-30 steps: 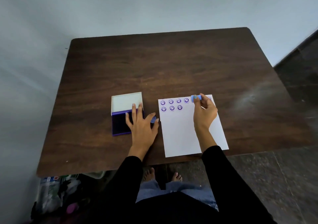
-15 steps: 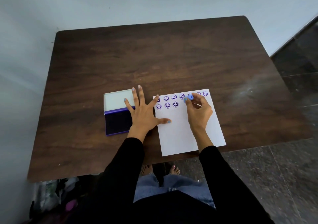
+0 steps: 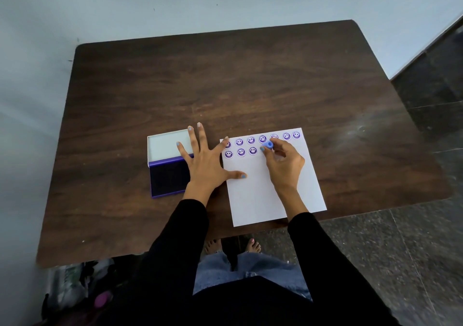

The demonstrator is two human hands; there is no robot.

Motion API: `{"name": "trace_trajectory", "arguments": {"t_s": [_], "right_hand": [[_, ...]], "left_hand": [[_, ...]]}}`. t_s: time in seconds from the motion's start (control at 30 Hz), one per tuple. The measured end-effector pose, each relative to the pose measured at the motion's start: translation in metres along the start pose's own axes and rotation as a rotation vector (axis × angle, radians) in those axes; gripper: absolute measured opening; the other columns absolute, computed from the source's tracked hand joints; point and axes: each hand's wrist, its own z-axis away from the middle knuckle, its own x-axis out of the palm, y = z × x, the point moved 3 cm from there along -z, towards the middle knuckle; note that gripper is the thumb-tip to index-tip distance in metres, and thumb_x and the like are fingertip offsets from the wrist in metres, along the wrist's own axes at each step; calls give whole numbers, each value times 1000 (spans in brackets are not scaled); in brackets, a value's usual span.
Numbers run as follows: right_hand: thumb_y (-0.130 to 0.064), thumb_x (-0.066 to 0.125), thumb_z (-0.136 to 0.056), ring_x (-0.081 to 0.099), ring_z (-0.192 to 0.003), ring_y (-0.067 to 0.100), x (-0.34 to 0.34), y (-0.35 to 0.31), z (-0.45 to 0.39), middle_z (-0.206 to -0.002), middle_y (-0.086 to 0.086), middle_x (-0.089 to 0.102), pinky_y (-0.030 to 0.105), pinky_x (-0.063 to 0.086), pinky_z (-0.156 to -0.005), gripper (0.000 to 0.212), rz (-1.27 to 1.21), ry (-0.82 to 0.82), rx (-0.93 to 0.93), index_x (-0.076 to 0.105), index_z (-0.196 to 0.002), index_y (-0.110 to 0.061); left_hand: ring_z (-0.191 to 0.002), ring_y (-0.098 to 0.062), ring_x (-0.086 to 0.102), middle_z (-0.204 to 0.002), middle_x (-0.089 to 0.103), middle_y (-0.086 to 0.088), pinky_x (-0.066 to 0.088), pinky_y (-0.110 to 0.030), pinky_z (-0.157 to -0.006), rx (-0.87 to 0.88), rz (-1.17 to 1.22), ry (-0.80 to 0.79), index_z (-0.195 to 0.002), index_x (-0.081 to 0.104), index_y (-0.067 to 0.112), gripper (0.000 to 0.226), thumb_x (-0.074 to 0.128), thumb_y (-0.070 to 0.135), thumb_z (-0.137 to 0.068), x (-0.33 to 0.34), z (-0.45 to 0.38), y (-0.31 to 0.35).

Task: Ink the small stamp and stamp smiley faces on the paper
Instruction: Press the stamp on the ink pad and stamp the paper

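A white sheet of paper [image 3: 255, 195] lies on the dark wooden table [image 3: 225, 82], near its front edge. Purple smiley faces [image 3: 241, 152] fill a top row and start a second row at the left. My right hand [image 3: 284, 161] pinches the small blue stamp [image 3: 268, 144], held at the second row, just right of the third face there. My left hand [image 3: 206, 165] lies flat with fingers spread, thumb and index finger on the paper's left edge, the other fingers over the open purple ink pad [image 3: 168, 174].
The ink pad's white lid [image 3: 165, 145] lies open behind the pad. The table's front edge runs just below the paper. Bags and clutter [image 3: 75, 285] sit on the floor under the table's left side. My bare feet [image 3: 233, 245] show below.
My right hand has carried the stamp from the top row's right part down-left to the second row. My left hand slid right off the ink pad and spread onto the paper's edge.
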Motion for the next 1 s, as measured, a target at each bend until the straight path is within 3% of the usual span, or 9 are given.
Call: {"name": "trace_trajectory", "arguments": {"t_s": [0.37, 0.77, 1.0], "right_hand": [[-11, 75, -78, 68, -88, 30, 1, -7, 1, -100, 19, 72, 43, 57, -84, 29, 104, -41, -77, 69, -103, 2], [-15, 77, -77, 64, -80, 28, 3, -6, -1, -89, 16, 73, 37, 54, -71, 24, 167, -29, -83, 70, -95, -1], [-16, 76, -78, 64, -82, 27, 5, -7, -1, -92, 16, 73, 36, 54, -73, 25, 167, -39, -55, 70, -97, -1]], "left_hand": [[-140, -35, -33, -157, -27, -13, -19, -64, -106, -11, -2, -9, -147, 22, 42, 107, 65, 79, -57, 1, 1, 0], [-140, -36, -33, -157, -25, -14, -18, -64, -106, -10, 2, -22, -148, 21, 42, 107, 66, 78, -58, -1, 2, 1], [-140, -35, -32, -158, -24, -13, -17, -65, -106, -6, 16, -13, -147, 22, 42, 107, 66, 78, -57, 0, 1, 0]]}}
